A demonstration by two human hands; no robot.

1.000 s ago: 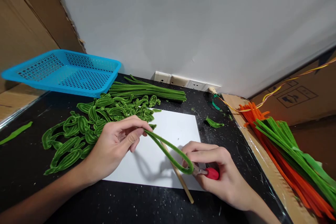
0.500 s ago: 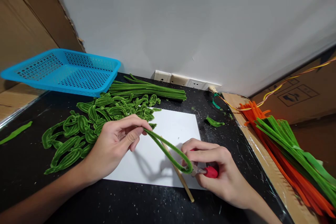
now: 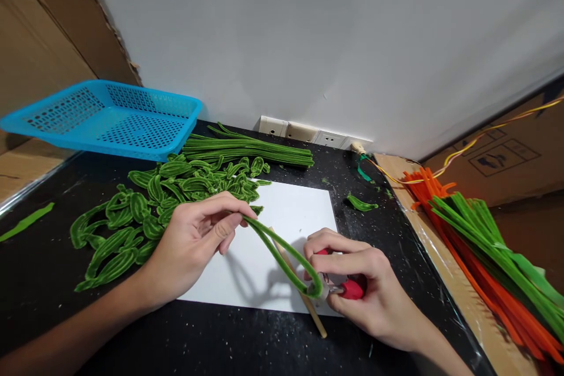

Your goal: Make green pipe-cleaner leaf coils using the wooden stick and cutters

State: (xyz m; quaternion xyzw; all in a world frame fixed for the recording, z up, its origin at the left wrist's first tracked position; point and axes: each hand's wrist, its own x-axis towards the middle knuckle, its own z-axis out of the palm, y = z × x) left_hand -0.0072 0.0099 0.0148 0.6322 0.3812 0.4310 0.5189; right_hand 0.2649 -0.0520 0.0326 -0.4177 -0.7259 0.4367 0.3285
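Note:
Between thumb and fingers, my left hand (image 3: pixel 205 238) pinches the ends of a green pipe cleaner (image 3: pixel 282 270) bent into a long loop. My right hand (image 3: pixel 363 273) is closed around red-handled pliers (image 3: pixel 350 289). Their metal jaws meet the rounded end of the loop, and part of the tool is hidden by my fingers. Below the loop, a thin wooden stick (image 3: pixel 316 320) lies across a white sheet of paper (image 3: pixel 304 205). A heap of green pipe-cleaner leaf shapes (image 3: pixel 141 208) spreads beside and behind my left hand.
A blue perforated basket (image 3: pixel 127 123) stands at back left. Straight green pipe cleaners (image 3: pixel 251 150) lie by the wall sockets (image 3: pixel 302 132). One leaf shape (image 3: pixel 361 204) rests right of the paper. Orange (image 3: pixel 480 282) and bright green stems (image 3: pixel 497 252) line the right, near a yellow wire (image 3: pixel 462 150).
The loop's rounded end has tipped slightly and narrowed at the plier jaws. Both hands stay almost where they were, with the same holds.

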